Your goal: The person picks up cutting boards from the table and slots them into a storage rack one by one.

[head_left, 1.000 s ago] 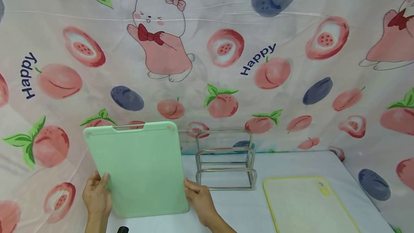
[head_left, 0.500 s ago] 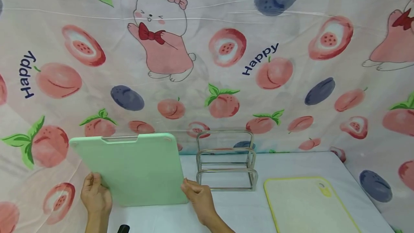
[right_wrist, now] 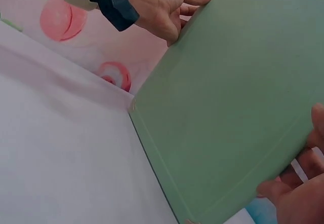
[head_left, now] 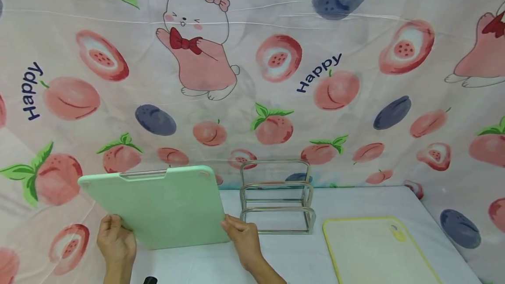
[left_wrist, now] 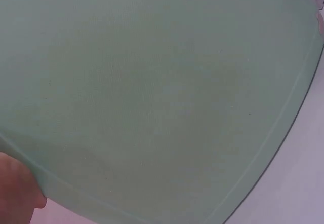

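One flat, mint-green board (head_left: 169, 209) with rounded corners

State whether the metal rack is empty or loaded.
The metal rack is empty: backdrop and table show through it. The left hand and right hand hold the green board; the yellow-rimmed board lies on the table.

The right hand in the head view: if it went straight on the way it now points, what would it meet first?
The green board, whose edge the right hand holds. Beyond that, probably the patterned cloth, though depth is unclear here.
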`<move>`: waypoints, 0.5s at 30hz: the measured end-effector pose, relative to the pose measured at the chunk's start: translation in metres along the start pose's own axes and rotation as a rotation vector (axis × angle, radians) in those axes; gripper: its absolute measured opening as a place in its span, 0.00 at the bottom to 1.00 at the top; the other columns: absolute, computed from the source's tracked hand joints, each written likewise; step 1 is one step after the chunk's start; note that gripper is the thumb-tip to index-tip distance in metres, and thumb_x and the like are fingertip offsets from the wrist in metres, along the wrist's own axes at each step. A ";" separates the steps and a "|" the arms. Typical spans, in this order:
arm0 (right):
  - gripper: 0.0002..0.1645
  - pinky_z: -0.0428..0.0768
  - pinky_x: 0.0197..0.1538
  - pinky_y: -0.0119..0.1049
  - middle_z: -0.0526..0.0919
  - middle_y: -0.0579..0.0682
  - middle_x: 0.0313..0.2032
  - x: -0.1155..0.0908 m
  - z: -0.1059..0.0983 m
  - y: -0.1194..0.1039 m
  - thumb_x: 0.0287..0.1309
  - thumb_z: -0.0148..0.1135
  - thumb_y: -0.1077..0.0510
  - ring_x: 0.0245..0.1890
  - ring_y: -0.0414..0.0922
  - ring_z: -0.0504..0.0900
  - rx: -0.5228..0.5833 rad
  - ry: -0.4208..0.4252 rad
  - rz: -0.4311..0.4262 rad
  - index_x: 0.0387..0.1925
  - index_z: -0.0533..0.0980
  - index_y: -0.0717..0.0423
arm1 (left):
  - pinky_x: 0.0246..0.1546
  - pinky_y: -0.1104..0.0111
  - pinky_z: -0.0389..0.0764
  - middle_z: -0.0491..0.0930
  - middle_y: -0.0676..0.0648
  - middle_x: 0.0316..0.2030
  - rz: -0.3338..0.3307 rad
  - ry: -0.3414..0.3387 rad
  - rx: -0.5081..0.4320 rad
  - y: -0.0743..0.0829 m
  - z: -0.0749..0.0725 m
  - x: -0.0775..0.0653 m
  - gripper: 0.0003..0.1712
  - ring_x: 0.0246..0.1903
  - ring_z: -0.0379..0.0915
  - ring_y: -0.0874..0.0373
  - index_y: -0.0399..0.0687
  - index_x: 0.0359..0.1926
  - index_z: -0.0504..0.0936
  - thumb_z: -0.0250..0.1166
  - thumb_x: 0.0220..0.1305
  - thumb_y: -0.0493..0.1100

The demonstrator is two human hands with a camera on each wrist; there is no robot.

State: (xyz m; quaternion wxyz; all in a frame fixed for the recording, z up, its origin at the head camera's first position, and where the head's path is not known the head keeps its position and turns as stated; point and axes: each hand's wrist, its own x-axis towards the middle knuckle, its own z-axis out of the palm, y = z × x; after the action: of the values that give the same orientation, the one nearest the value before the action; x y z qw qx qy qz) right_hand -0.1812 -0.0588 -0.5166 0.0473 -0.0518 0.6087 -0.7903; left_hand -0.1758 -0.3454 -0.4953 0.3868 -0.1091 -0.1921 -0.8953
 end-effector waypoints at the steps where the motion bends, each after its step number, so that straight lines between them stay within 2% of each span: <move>1: 0.20 0.74 0.54 0.33 0.78 0.61 0.53 0.001 0.000 -0.001 0.59 0.66 0.58 0.58 0.54 0.74 0.004 0.003 0.010 0.47 0.78 0.71 | 0.46 0.65 0.72 0.77 0.35 0.35 -0.001 -0.001 -0.005 0.001 0.000 0.000 0.05 0.39 0.75 0.48 0.22 0.33 0.73 0.51 0.65 0.23; 3: 0.19 0.75 0.53 0.35 0.79 0.60 0.52 0.003 0.000 -0.005 0.59 0.66 0.59 0.57 0.54 0.74 -0.003 0.004 0.031 0.46 0.78 0.71 | 0.47 0.65 0.72 0.76 0.34 0.35 -0.009 0.009 -0.023 0.002 0.000 -0.001 0.05 0.40 0.74 0.48 0.21 0.33 0.73 0.51 0.64 0.23; 6: 0.19 0.77 0.51 0.37 0.80 0.59 0.50 0.007 0.003 -0.013 0.60 0.65 0.57 0.56 0.53 0.76 -0.070 -0.005 0.043 0.45 0.79 0.70 | 0.48 0.64 0.71 0.75 0.34 0.36 -0.035 0.031 -0.051 0.007 -0.002 -0.002 0.06 0.41 0.74 0.48 0.21 0.33 0.73 0.50 0.65 0.23; 8: 0.19 0.80 0.42 0.31 0.85 0.57 0.40 0.010 0.004 -0.020 0.61 0.64 0.54 0.43 0.50 0.83 -0.151 -0.004 0.048 0.41 0.82 0.69 | 0.47 0.64 0.72 0.75 0.34 0.36 -0.055 0.041 -0.069 0.010 -0.003 -0.003 0.07 0.40 0.74 0.47 0.20 0.33 0.73 0.49 0.65 0.24; 10: 0.19 0.80 0.39 0.31 0.85 0.52 0.37 0.013 0.006 -0.028 0.62 0.63 0.52 0.39 0.44 0.82 -0.255 -0.002 0.027 0.40 0.83 0.67 | 0.46 0.65 0.72 0.74 0.35 0.34 -0.061 0.063 -0.041 0.012 -0.002 -0.004 0.08 0.38 0.73 0.48 0.20 0.32 0.73 0.50 0.65 0.24; 12: 0.18 0.79 0.34 0.32 0.85 0.49 0.33 0.015 0.007 -0.035 0.62 0.62 0.52 0.33 0.41 0.80 -0.333 0.007 -0.005 0.38 0.84 0.65 | 0.51 0.66 0.68 0.74 0.37 0.33 -0.071 0.126 0.038 0.015 0.001 -0.005 0.08 0.39 0.72 0.50 0.21 0.30 0.73 0.51 0.64 0.25; 13: 0.17 0.78 0.32 0.32 0.84 0.48 0.30 0.017 0.008 -0.038 0.62 0.63 0.52 0.31 0.40 0.79 -0.358 0.016 -0.017 0.37 0.84 0.63 | 0.56 0.66 0.65 0.73 0.38 0.33 -0.077 0.164 0.118 0.017 0.004 -0.006 0.08 0.40 0.71 0.51 0.22 0.30 0.73 0.52 0.64 0.27; 14: 0.15 0.80 0.37 0.34 0.85 0.48 0.34 0.018 0.008 -0.041 0.61 0.63 0.52 0.36 0.41 0.81 -0.365 0.025 -0.037 0.39 0.84 0.60 | 0.61 0.64 0.60 0.73 0.40 0.34 -0.090 0.204 0.226 0.018 0.006 -0.007 0.08 0.41 0.70 0.53 0.24 0.29 0.74 0.54 0.64 0.29; 15: 0.13 0.81 0.39 0.34 0.86 0.48 0.35 0.019 0.008 -0.042 0.60 0.64 0.52 0.38 0.43 0.83 -0.362 0.034 -0.056 0.38 0.85 0.58 | 0.61 0.67 0.62 0.73 0.43 0.33 -0.096 0.242 0.353 0.019 0.008 -0.007 0.09 0.41 0.70 0.56 0.27 0.29 0.76 0.56 0.63 0.31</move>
State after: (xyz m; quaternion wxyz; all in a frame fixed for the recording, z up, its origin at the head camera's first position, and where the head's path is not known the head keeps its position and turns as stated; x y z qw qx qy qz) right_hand -0.1991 -0.0584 -0.4733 0.0050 -0.0629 0.7401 -0.6696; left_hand -0.1565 -0.3491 -0.4853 0.3770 0.0779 -0.3029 -0.8718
